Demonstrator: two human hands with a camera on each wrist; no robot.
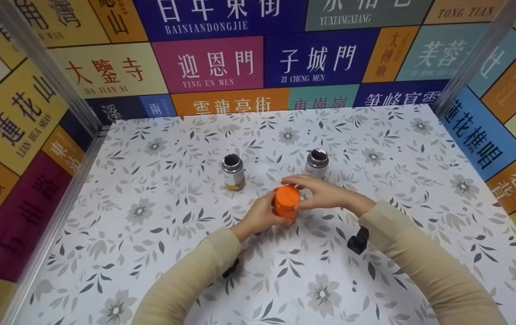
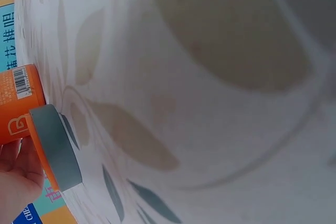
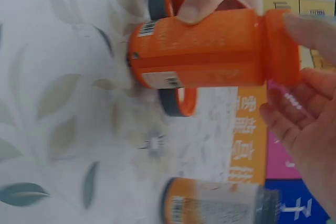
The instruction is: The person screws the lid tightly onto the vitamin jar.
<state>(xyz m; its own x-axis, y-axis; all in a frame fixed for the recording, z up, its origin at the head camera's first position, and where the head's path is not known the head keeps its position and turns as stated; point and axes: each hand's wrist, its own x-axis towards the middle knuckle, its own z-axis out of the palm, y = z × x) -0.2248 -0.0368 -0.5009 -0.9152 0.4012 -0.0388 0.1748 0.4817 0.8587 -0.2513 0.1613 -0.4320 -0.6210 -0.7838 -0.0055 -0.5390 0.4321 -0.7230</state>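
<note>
My left hand [image 1: 262,212] holds an upright orange bottle [image 1: 287,203] round its body, and in the right wrist view its thumb presses on the side of that bottle [image 3: 205,48]. About the orange cap [image 3: 281,48] my right hand [image 1: 321,192] is loosely spread. The right thumb overlaps the cap, but contact is unclear; the other fingers bend below it with a gap showing. Behind the bottle in the right wrist view are two grey caps with orange insides, one above [image 3: 157,2] and one below [image 3: 169,102]. The left wrist view shows a grey-and-orange cap [image 2: 58,148] near my left fingers.
Two uncapped grey-necked jars stand behind my hands, a left one [image 1: 234,174] and a right one [image 1: 317,163], partly covered by my right hand. The floral-patterned table [image 1: 158,234] ends against walls [image 1: 221,65] of coloured panels with lettering.
</note>
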